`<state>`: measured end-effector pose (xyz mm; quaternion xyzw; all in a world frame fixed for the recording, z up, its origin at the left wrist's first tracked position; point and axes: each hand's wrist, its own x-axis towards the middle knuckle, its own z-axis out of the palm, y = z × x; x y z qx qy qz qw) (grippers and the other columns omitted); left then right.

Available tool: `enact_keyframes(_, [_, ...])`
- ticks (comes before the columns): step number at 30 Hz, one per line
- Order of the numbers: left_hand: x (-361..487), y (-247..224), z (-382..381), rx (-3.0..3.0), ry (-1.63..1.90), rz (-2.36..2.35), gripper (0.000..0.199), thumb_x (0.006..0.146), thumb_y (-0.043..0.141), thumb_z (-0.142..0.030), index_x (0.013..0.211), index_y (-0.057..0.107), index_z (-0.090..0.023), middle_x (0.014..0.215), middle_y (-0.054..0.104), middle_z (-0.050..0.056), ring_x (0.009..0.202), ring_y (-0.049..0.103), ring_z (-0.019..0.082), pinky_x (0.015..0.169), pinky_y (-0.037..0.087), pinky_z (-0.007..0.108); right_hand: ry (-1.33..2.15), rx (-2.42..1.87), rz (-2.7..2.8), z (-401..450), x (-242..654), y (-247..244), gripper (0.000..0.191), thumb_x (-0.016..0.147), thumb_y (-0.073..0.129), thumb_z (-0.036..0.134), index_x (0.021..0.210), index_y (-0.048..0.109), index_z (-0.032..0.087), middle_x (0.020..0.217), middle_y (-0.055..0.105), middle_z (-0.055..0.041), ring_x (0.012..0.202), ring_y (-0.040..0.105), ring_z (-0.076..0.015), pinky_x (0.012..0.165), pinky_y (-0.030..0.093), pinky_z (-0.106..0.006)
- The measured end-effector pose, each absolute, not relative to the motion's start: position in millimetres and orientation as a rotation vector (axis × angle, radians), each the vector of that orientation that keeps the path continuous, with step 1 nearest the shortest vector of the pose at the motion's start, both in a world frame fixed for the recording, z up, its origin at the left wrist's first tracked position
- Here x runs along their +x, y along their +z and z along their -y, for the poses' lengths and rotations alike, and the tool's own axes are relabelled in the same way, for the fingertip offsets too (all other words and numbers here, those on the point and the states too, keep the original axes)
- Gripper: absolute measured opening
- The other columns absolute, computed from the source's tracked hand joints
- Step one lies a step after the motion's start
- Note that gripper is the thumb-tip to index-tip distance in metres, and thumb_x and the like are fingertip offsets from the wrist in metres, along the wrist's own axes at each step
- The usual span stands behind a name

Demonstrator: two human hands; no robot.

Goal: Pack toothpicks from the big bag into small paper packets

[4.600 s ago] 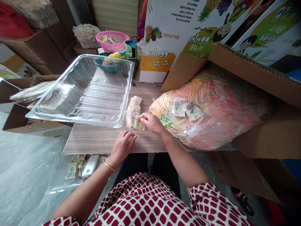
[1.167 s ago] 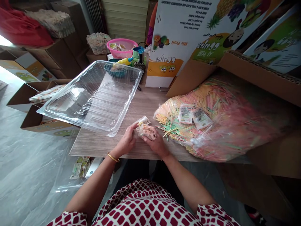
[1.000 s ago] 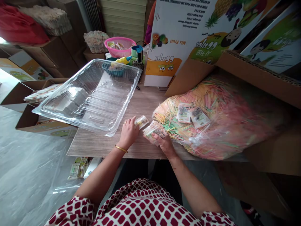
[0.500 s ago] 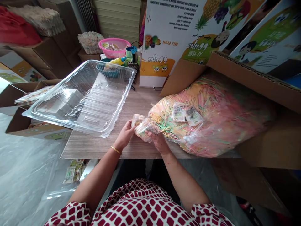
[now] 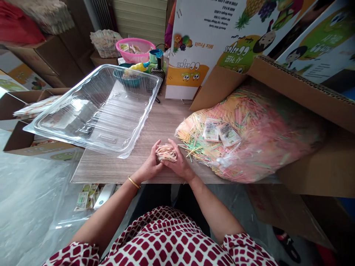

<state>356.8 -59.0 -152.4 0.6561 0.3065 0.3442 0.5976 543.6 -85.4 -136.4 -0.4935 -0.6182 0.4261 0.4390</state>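
Note:
A stack of small printed packets (image 5: 166,153) is held on edge just above the front of the table. My left hand (image 5: 151,164) wraps its left side, and my right hand (image 5: 180,162) wraps its right side. Both hands are closed on the stack, their heels close together below it. To the right lies a large clear plastic bag (image 5: 255,140) full of thin coloured sticks, some of them spilling at its mouth. On top of the bag rest two flat packets (image 5: 227,133), partly overlapping.
A clear plastic tray (image 5: 111,142) covers the table's left side. Behind it stand a pink basket (image 5: 135,51) and a teal basket (image 5: 127,79) with small items. A white printed carton (image 5: 185,81) rises at the back. An open cardboard box (image 5: 318,170) surrounds the bag's right side.
The packets, fanned and split between both hands before, are now squared into one stack standing on edge. My right hand has moved from thumb-on-top to cupping the stack's right side.

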Motion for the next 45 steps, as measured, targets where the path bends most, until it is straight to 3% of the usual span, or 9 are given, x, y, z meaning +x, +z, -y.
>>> enact_keyframes(5, [366.6,-156.6,51.3,1.471,0.851,-0.659,0.103,0.095,0.064,-0.037,0.162,-0.014,-0.023,0.166,0.023,0.019,0.151,0.034,0.029,0.126,0.026,0.05,0.965,-1.183,1.559,77.4,544.1,-150.1,0.104,0.084,0.076,0.055,0.162,0.016,0.021,0.161,0.034,-0.0174,0.147,0.04,-0.0298,0.122,0.036,-0.048])
enact_keyframes(16, [356.5,-164.4,60.5,1.74,0.736,-0.699,0.123,0.082,0.079,-0.037,0.164,-0.012,-0.024,0.165,0.028,0.02,0.151,0.032,0.035,0.126,0.021,0.058,0.687,-1.242,1.687,97.6,535.4,-151.9,0.115,0.08,0.075,0.065,0.163,0.007,0.024,0.161,0.029,-0.0184,0.15,0.033,-0.034,0.123,0.034,-0.053])
enact_keyframes(20, [350.0,-154.9,55.5,1.687,0.704,-0.632,0.116,0.085,0.076,-0.037,0.164,-0.008,-0.024,0.163,0.031,0.019,0.15,0.036,0.033,0.124,0.028,0.054,0.859,-1.173,1.554,91.7,538.9,-153.1,0.108,0.087,0.07,0.061,0.163,0.002,0.024,0.162,0.028,-0.0196,0.143,0.044,-0.0309,0.115,0.046,-0.048])
enact_keyframes(26, [358.4,-155.7,63.6,1.653,0.744,-0.735,0.104,0.082,0.079,-0.038,0.164,0.016,-0.021,0.155,0.044,0.019,0.142,0.046,0.034,0.12,0.036,0.053,0.915,-1.213,1.483,101.0,541.3,-159.5,0.117,0.081,0.071,0.07,0.164,0.002,0.025,0.168,0.018,-0.0182,0.148,0.039,-0.0332,0.119,0.041,-0.051])
enact_keyframes(32, [379.9,-160.7,74.6,1.793,0.881,-0.906,0.094,0.082,0.078,-0.041,0.157,0.026,-0.018,0.155,0.042,0.02,0.145,0.042,0.034,0.125,0.025,0.056,0.926,-1.274,1.363,116.6,533.9,-158.1,0.115,0.083,0.07,0.066,0.164,0.001,0.022,0.166,0.024,-0.0181,0.151,0.035,-0.0312,0.122,0.038,-0.047])
enact_keyframes(36, [375.1,-160.7,73.0,1.809,0.817,-0.821,0.091,0.086,0.075,-0.042,0.157,0.023,-0.017,0.155,0.043,0.021,0.143,0.044,0.031,0.123,0.031,0.051,0.984,-1.275,1.256,122.7,537.3,-160.8,0.106,0.088,0.07,0.056,0.163,0.002,0.025,0.154,0.042,-0.0174,0.139,0.051,-0.029,0.116,0.045,-0.048])
enact_keyframes(39, [370.7,-159.9,69.6,1.813,0.771,-0.827,0.083,0.085,0.076,-0.042,0.151,0.033,-0.016,0.15,0.049,0.019,0.139,0.048,0.029,0.119,0.037,0.049,0.949,-1.269,1.272,121.6,546.1,-164.7,0.111,0.084,0.073,0.059,0.164,0.003,0.026,0.157,0.035,-0.0178,0.142,0.046,-0.0317,0.117,0.044,-0.051])
enact_keyframes(42, [372.2,-158.2,67.7,1.982,0.665,-0.846,0.069,0.084,0.074,-0.036,0.144,0.046,-0.018,0.144,0.055,0.015,0.136,0.05,0.03,0.124,0.026,0.054,0.935,-1.172,1.403,116.3,548.2,-163.0,0.116,0.08,0.077,0.062,0.164,0.004,0.029,0.167,0.018,-0.0163,0.15,0.033,-0.0339,0.12,0.038,-0.053])
enact_keyframes(45, [376.5,-156.4,68.5,2.082,0.647,-0.86,0.052,0.088,0.067,-0.034,0.137,0.056,-0.019,0.141,0.056,0.014,0.134,0.05,0.029,0.123,0.027,0.053,0.948,-1.176,1.458,112.8,545.3,-153.7,0.115,0.083,0.074,0.062,0.164,0.0,0.027,0.163,0.028,-0.0185,0.143,0.045,-0.032,0.117,0.043,-0.051])
